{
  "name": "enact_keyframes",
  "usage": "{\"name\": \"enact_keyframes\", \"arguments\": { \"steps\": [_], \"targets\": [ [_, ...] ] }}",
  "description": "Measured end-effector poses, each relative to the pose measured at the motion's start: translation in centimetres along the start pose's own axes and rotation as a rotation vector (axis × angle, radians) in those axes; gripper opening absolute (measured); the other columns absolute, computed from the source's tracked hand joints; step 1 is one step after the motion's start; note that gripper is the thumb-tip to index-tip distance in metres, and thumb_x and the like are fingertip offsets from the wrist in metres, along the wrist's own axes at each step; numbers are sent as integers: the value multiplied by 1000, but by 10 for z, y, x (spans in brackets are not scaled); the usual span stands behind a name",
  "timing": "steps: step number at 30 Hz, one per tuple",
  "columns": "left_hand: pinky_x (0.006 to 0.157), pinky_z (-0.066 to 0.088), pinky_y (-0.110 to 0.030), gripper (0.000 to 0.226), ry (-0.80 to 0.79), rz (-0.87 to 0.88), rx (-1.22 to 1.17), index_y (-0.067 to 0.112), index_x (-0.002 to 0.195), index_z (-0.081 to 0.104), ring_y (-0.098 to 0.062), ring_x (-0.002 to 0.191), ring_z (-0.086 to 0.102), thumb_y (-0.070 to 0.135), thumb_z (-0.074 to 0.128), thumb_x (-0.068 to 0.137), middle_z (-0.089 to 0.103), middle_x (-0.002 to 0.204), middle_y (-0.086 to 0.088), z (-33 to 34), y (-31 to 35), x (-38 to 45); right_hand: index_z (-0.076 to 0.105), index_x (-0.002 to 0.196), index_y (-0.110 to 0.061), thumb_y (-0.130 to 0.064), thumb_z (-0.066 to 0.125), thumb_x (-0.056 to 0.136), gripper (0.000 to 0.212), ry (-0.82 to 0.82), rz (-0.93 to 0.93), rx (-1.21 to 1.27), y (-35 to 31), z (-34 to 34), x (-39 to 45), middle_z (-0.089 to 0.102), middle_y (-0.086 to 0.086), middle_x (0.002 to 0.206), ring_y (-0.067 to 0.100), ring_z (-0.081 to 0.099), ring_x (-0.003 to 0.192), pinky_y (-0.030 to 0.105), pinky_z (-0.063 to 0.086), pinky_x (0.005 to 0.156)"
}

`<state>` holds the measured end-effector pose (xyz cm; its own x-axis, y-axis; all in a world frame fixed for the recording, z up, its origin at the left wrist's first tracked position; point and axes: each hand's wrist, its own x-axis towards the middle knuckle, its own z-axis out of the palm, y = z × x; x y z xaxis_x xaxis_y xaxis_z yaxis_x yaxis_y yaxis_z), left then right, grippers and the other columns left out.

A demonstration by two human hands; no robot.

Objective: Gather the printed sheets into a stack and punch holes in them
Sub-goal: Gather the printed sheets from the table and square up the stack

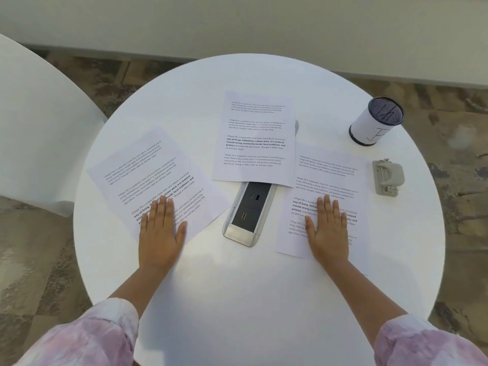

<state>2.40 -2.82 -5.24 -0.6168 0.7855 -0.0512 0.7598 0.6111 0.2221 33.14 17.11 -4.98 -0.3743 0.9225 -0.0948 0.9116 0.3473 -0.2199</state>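
Note:
Three printed sheets lie apart on a round white table [237, 286]. The left sheet [148, 170] is turned at an angle, and my left hand [159, 231] rests flat on its near part, fingers together. The middle sheet [254, 138] lies farther back, covering the far end of a power socket unit. The right sheet [327, 180] lies near the right side, with my right hand [328, 228] pressed flat on its lower half. A grey hole punch [387, 177] sits to the right of that sheet, untouched.
A silver and black power socket unit [249, 215] is set in the table's middle between my hands. A white cylindrical pen holder [375, 122] with a dark mesh rim stands at the back right. A white chair [34, 122] is at the left, a white wall behind.

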Motion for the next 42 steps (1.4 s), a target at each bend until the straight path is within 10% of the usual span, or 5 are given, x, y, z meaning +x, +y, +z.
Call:
{"name": "enact_keyframes", "arguments": {
  "steps": [9,14,21,34,42],
  "targets": [
    [105,33,-45,58,162,-24,-132,2,132,44,-33,128,43,41,36,90,46,139,-16,-6,2,0,12,147,-14,-55,7,86,74,-27,4,-21,-1,-3,0,10,4,157,21,4,145,39,2,118],
    [105,31,-51,57,360,-464,-237,-3,124,46,-37,129,39,32,64,83,42,139,-21,-15,11,8,12,148,-13,-57,2,82,79,-47,11,-46,-5,-9,1,10,6,157,25,5,145,42,1,118],
    [107,25,-49,101,208,-912,-366,2,144,14,-40,132,24,50,69,73,23,148,-23,-32,12,31,29,142,-11,-32,42,95,53,3,-73,69,-33,-20,-4,18,10,155,29,6,145,45,6,118],
    [97,30,-47,82,114,-1017,-400,19,139,21,-42,114,42,36,71,76,45,124,-29,-45,11,47,41,135,-12,-17,51,90,46,52,-167,155,-56,-25,-2,23,10,153,29,11,144,45,6,117],
    [83,48,-37,35,236,-914,-994,3,114,48,-30,97,58,7,61,82,58,111,-14,-59,-3,52,38,137,-12,-16,50,90,48,40,-148,178,-51,-30,-9,21,8,154,28,9,144,46,5,116]
  ]
}}
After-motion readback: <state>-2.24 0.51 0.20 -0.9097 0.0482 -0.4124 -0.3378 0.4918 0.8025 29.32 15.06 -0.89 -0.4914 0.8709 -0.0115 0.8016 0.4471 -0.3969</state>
